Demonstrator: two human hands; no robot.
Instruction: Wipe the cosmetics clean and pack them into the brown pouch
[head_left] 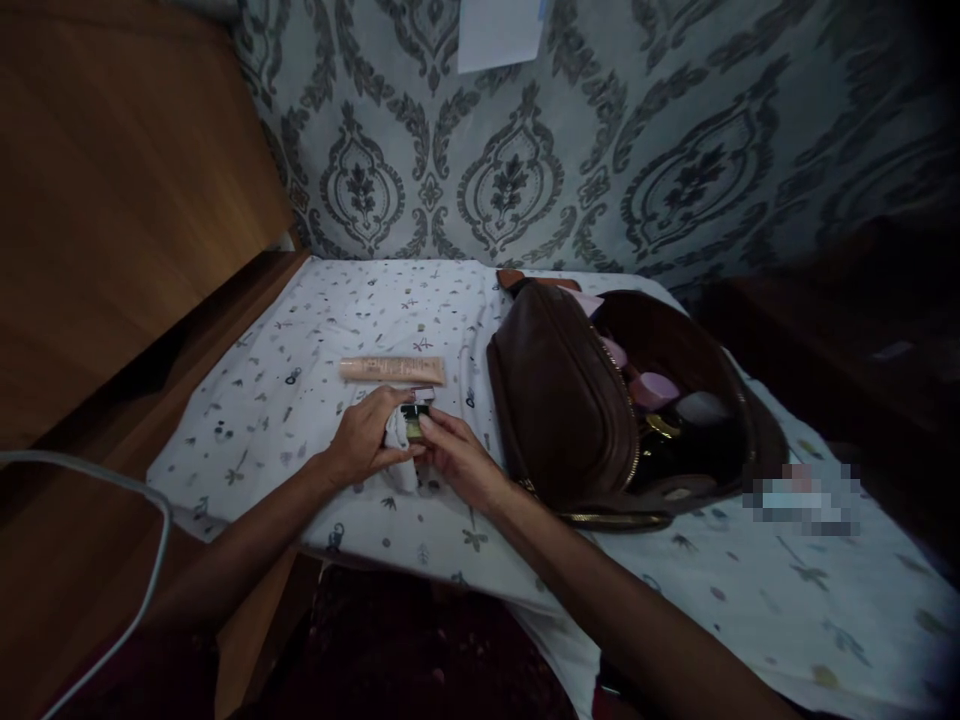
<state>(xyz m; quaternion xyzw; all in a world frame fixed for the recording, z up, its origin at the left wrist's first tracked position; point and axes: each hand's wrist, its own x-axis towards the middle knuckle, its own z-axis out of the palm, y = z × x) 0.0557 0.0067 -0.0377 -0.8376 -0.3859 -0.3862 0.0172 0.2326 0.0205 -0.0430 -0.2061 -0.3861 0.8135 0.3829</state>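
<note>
My left hand (366, 437) is closed round a crumpled white cloth (405, 474), which hangs below the fingers. Against the cloth is a small green container (414, 424) with a pale, shiny top; its exact kind is unclear. The fingers of my right hand (459, 456) pinch this container from the right side, so both hands meet at it. Just beyond them, a peach-coloured squeeze tube (391, 370) lies flat on the patterned white cloth cover (300, 340).
To the right stands an unzipped brown leather bag (562, 400) with pink items (654, 390) inside. A wooden cabinet (135, 200) rises at left, and a white cable (161, 540) runs near my left arm. Patterned wallpaper (510, 170) covers the wall behind.
</note>
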